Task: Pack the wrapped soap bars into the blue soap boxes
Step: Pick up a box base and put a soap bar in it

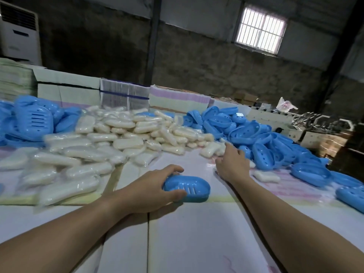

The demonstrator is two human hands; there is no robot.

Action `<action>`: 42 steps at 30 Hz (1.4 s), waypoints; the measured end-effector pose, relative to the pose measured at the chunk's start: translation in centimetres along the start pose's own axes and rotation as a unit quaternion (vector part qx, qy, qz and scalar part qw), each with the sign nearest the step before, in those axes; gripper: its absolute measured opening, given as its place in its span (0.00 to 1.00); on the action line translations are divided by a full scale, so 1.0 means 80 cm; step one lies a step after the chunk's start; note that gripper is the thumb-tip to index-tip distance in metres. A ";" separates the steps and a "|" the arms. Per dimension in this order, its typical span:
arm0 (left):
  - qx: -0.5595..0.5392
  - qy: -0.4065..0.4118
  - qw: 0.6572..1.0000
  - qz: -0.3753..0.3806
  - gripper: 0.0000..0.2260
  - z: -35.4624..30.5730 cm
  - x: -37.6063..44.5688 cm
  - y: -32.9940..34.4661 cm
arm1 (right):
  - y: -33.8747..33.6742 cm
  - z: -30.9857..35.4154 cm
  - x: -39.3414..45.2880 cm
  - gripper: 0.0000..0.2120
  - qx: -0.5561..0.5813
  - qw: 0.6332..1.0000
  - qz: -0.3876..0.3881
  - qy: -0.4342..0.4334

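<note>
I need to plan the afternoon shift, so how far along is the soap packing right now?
Early, by the look of it. In hand: the left hand grips one closed blue soap box on the table, while the right hand reaches toward the soap beside the empty blue halves. Left: a large heap of wrapped soap bars. The blue pile at far left may be finished boxes; I can't confirm.

Closed blue soap box (188, 188), oval, slotted top, flat on the counter (197, 233), gripped between the left fingers (173, 170) and thumb. Wrapped soap bars (118, 138), cream-white in clear film, heaped beyond and left of those fingers. Loose blue soap boxes (275, 142) piled just past the right fingers (234, 148); more stacked far left.
</note>
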State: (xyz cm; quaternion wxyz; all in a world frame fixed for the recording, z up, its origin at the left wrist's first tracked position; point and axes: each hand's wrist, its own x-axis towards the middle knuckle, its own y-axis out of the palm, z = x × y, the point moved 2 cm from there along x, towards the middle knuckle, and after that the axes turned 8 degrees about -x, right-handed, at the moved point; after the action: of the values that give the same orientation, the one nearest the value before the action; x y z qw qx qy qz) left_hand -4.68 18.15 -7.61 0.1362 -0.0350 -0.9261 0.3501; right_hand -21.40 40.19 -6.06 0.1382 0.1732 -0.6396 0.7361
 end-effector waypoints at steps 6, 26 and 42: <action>0.000 0.011 1.000 -0.008 0.23 0.000 0.002 0.002 | 0.008 -0.058 0.025 0.20 -0.064 0.989 0.125 0.042; -0.039 -0.037 0.998 -0.017 0.20 0.001 0.001 0.003 | -0.023 -0.011 -0.006 0.23 0.177 0.945 0.194 -0.193; -0.068 -0.038 0.996 -0.045 0.27 0.011 0.005 0.002 | -0.070 0.060 -0.061 0.13 0.250 0.839 0.273 -0.398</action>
State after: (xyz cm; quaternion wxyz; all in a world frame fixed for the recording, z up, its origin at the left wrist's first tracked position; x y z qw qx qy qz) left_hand -5.29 17.74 -8.25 0.1134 0.0106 -0.9531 0.2805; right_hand -14.21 36.30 -2.56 -0.3825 0.2981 -0.4548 0.7470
